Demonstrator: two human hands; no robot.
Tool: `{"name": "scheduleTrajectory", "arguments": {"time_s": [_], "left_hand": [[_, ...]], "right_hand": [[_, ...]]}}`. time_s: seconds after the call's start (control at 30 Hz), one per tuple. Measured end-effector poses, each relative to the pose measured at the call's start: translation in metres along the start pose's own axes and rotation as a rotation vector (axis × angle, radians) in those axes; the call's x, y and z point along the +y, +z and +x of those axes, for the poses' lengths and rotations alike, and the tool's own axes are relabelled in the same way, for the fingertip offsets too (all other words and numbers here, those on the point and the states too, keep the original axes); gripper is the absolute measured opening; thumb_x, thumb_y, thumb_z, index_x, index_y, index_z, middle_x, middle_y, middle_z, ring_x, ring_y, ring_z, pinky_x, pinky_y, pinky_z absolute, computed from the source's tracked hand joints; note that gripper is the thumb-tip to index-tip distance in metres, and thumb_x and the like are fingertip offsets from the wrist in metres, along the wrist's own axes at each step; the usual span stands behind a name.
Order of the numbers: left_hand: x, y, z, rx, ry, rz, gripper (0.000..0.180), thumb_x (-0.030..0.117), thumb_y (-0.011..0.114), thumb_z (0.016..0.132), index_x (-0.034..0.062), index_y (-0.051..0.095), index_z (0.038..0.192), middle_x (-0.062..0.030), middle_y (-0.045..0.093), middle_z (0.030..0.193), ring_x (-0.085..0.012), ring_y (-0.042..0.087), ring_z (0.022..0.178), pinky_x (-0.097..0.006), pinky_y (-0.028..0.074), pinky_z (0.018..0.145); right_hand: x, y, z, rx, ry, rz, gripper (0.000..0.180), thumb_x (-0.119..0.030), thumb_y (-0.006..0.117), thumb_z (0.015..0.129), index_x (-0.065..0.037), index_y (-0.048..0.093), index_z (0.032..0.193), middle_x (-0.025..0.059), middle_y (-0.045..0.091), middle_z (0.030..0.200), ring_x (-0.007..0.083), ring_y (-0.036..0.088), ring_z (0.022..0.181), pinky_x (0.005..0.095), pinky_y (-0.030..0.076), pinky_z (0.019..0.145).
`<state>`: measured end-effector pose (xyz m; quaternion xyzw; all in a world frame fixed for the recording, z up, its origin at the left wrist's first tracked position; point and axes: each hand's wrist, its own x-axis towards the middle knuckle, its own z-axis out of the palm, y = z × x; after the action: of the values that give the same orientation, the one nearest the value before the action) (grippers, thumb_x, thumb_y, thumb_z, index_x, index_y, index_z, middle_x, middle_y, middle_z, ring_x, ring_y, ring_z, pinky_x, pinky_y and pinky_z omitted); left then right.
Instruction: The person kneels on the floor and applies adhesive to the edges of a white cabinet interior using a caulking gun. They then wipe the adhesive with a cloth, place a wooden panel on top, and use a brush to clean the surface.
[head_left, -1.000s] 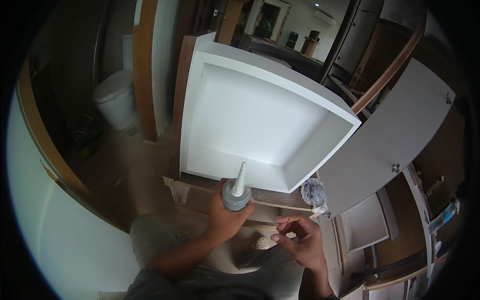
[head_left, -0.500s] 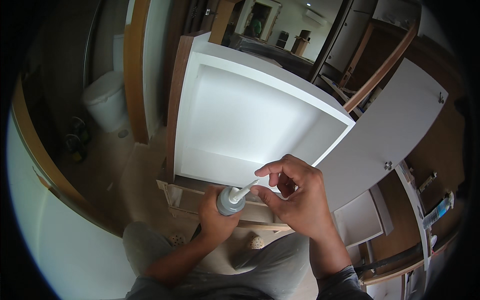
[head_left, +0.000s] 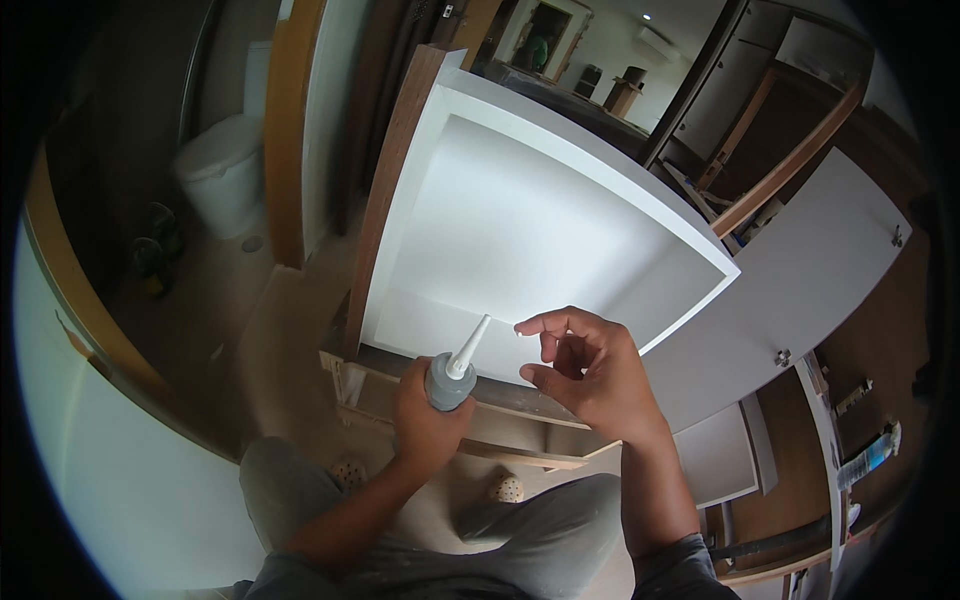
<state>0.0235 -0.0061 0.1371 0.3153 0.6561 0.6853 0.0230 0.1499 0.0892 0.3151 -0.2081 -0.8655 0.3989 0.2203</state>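
since half a second ago, the right hand [head_left: 595,376] has come away from the tip of the white nozzle [head_left: 472,348], and that nozzle, which leaned hard to the right, now stands steeper.

from the left, a pale panel [head_left: 130,480] curves along the rim; beyond it a white toilet [head_left: 222,180] stands behind a wooden post [head_left: 292,140]. grey trousers [head_left: 285,490] show below, with a perforated pale shoe [head_left: 347,473] beside the knee.

next comes the left hand [head_left: 425,425], its fingers wrapped firmly round a grey bottle [head_left: 450,388]. the bottle is low in front of the white cabinet box [head_left: 540,220], near its bottom front edge, seen mostly from the top, so its body is foreshortened. the nozzle tapers away from the person, its long axis running up and somewhat to the right, the narrow end toward the box's interior.

just right of the tip, the right hand is half curled, thumb and index finger apart with a gap between them. a tiny white bit [head_left: 519,333] seems to cling to the index fingertip, though it is too small to name for certain.

farther right, a grey door panel [head_left: 790,290] with metal hinges slants upward, and a blue-labelled bottle [head_left: 868,457] lies near the right rim.
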Motion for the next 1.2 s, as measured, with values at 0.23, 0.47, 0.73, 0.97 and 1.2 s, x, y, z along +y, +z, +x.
{"name": "scheduleTrajectory", "arguments": {"time_s": [0.23, 0.47, 0.73, 0.97, 1.2], "left_hand": [[0.021, -0.055, 0.046, 0.217, -0.243, -0.214, 0.041, 0.001, 0.079, 0.078, 0.0007, 0.062, 0.116, -0.0075, 0.069, 0.100, -0.0173, 0.067, 0.089, -0.035, 0.056, 0.082], [0.028, -0.094, 0.079, 0.211, -0.216, -0.261, 0.054, -0.004, 0.074, 0.077, 0.0043, 0.058, 0.128, -0.0075, 0.067, 0.119, -0.0122, 0.060, 0.094, -0.029, 0.052, 0.086], [0.009, -0.085, 0.082, 0.204, -0.191, -0.317, 0.049, -0.008, 0.073, 0.076, 0.0007, 0.061, 0.123, -0.0081, 0.069, 0.115, -0.0091, 0.063, 0.084, -0.027, 0.054, 0.079], [0.000, -0.083, 0.081, 0.233, -0.143, -0.289, 0.053, -0.004, 0.073, 0.076, -0.0014, 0.059, 0.126, -0.0119, 0.068, 0.121, -0.0112, 0.065, 0.088, -0.028, 0.055, 0.082], [-0.004, -0.081, 0.084, 0.164, -0.120, -0.271, 0.063, -0.001, 0.075, 0.074, -0.0046, 0.058, 0.135, -0.0159, 0.066, 0.128, -0.0135, 0.067, 0.091, -0.030, 0.055, 0.087]], "right_hand": [[0.076, 0.034, 0.065, -0.131, -0.248, -0.509, 0.057, -0.005, 0.077, 0.088, -0.014, 0.061, 0.142, 0.0059, 0.062, 0.096, 0.0155, 0.058, 0.066, 0.0329, 0.053, 0.063], [0.144, 0.103, 0.141, -0.301, -0.368, -1.078, 0.069, -0.011, 0.062, 0.094, -0.022, 0.041, 0.159, 0.0116, 0.064, 0.116, 0.0251, 0.069, 0.088, 0.0382, 0.060, 0.072], [0.173, 0.137, 0.178, -0.313, -0.556, -1.174, 0.075, -0.005, 0.063, 0.088, -0.021, 0.043, 0.159, 0.0103, 0.065, 0.118, 0.0246, 0.070, 0.087, 0.0362, 0.059, 0.073], [0.180, 0.154, 0.181, -0.284, -0.566, -1.206, 0.066, -0.007, 0.060, 0.092, -0.015, 0.047, 0.155, 0.0109, 0.065, 0.112, 0.0248, 0.071, 0.083, 0.0356, 0.059, 0.069], [0.188, 0.162, 0.176, -0.253, -0.585, -1.185, 0.060, -0.007, 0.058, 0.093, -0.006, 0.049, 0.153, 0.0116, 0.065, 0.108, 0.0241, 0.069, 0.081, 0.0359, 0.059, 0.064]]}}
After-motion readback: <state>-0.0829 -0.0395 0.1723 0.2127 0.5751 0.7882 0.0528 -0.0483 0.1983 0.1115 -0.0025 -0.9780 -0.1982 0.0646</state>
